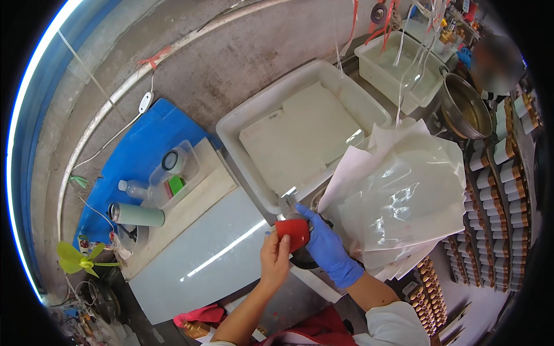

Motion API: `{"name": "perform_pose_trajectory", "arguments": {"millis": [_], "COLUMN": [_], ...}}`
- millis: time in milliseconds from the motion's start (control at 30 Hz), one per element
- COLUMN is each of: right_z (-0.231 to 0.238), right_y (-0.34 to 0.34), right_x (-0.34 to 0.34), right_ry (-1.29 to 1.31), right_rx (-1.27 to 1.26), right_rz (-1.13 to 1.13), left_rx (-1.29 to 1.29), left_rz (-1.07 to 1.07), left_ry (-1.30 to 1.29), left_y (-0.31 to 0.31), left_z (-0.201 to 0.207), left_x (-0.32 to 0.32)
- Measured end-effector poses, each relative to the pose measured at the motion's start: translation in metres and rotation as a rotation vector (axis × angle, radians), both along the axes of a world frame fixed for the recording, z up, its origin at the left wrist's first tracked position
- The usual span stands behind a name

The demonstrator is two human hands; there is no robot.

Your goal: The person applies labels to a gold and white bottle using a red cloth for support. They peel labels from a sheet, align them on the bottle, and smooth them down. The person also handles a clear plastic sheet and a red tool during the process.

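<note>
A red, glossy, curved piece (293, 232) is between my two hands, just in front of the white basin. My bare left hand (275, 256) is closed on its left side, with thumb and fingers at the edge. My right hand (330, 245), in a blue glove, grips it from the right, and some of those fingers are hidden behind it. Crumpled clear film (288, 206) sticks up above the piece, beside the gloved fingertips. Under the hands, a dark round thing (304, 259) is mostly covered.
The large white basin (231, 124) holds liquid and a pale sheet. Clear film on white sheets (398, 190) lies right of my hands. Beyond are a second basin (369, 55), a metal pot (466, 106) and a person (496, 63). Racked grey-brown pieces (490, 213) stand right; a green flask (138, 215) lies left.
</note>
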State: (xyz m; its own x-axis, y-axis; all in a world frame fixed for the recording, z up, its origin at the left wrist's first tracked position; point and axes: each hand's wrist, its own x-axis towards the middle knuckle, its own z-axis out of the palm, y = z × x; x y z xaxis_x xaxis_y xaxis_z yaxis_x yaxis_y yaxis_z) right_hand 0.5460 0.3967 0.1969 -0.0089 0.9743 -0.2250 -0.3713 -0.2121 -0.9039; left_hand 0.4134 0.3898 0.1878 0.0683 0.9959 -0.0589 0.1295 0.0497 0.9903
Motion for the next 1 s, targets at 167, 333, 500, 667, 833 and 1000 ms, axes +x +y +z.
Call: {"name": "perform_pose_trajectory", "arguments": {"millis": [167, 333, 500, 667, 833, 1000], "right_z": [-0.011, -0.037, -0.031, -0.030, -0.025, -0.028], "right_y": [-0.008, -0.013, -0.020, -0.030, -0.025, -0.023], "right_x": [0.010, 0.042, 0.052, 0.042, 0.018, 0.031], "right_ry": [0.271, 0.465, 0.647, 0.240, -0.192, -0.119], "right_rx": [-0.175, -0.199, -0.321, -0.246, 0.043, -0.174], "right_rz": [0.016, -0.134, -0.252, 0.019, 0.109, -0.100], "left_rx": [0.014, -0.613, -0.694, -0.678, -0.716, -0.673], "left_rz": [-0.128, -0.099, -0.083, -0.124, -0.160, -0.268], "left_ry": [0.101, -0.849, -0.974, -0.706, -0.676, -0.864], "left_y": [-0.007, 0.007, 0.013, 0.008, -0.006, -0.019], "left_z": [0.002, 0.016, 0.009, -0.007, -0.009, 0.003], "left_x": [-0.005, -0.022, -0.036, -0.036, -0.014, 0.006]}}
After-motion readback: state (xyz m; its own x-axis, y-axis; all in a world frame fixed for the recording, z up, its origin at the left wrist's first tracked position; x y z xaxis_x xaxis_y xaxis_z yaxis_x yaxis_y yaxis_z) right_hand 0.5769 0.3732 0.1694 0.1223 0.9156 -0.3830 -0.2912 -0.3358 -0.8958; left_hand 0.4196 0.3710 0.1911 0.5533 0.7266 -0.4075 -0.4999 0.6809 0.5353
